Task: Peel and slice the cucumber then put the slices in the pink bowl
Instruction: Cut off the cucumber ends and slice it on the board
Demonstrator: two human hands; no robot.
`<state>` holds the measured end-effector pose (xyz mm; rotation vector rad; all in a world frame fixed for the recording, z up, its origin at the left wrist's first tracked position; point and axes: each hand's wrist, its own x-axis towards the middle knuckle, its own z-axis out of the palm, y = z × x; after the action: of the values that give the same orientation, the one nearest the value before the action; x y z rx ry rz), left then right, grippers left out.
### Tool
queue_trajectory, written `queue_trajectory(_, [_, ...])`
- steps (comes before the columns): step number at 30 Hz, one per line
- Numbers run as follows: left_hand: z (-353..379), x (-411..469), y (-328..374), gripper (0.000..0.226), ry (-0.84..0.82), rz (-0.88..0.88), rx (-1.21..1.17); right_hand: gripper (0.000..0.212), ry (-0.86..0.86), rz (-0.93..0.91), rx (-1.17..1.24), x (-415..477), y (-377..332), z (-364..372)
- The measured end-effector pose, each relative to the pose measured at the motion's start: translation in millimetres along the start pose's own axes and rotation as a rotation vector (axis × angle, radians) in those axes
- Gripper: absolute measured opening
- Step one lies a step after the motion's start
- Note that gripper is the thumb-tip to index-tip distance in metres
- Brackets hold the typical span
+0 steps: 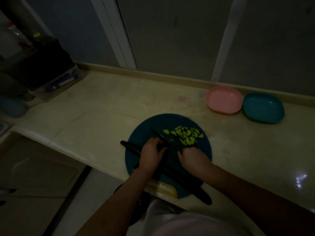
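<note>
Right grip [190, 156] holds the knife [163, 139]; left grip [151, 153] clasps the cucumber [173, 142] on the blue board [144, 126]. I see slices [184, 133] at the board's far side, pink bowl [225, 100] beyond its far-right edge.

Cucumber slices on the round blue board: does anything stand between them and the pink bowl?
Nothing visible. Only cream counter separates the green cucumber slices from the shallow pink bowl; the teal bowl sits on the pink one's far side.

text: none legible | box label [65, 80]: too dim to read
</note>
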<state>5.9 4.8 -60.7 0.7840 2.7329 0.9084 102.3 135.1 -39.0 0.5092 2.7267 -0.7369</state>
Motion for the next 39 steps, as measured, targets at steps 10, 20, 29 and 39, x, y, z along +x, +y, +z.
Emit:
queue_trajectory(10, [3,-3,-6,0.021,0.013,0.026,0.036,0.045,0.005,0.042,0.056,-8,10,-1])
queue_trajectory(20, [3,-5,-7,0.019,0.05,0.037,0.005,0.037,0.048,-0.004,0.041,-15,9,2])
queue_trajectory(29, [2,-3,-7,0.017,0.041,0.03,-0.026,0.043,0.007,0.002,0.049,-10,5,4])
queue_trajectory(39, [2,-4,-7,0.019,0.034,0.022,-0.041,0.047,0.013,0.063,0.028,-4,1,6])
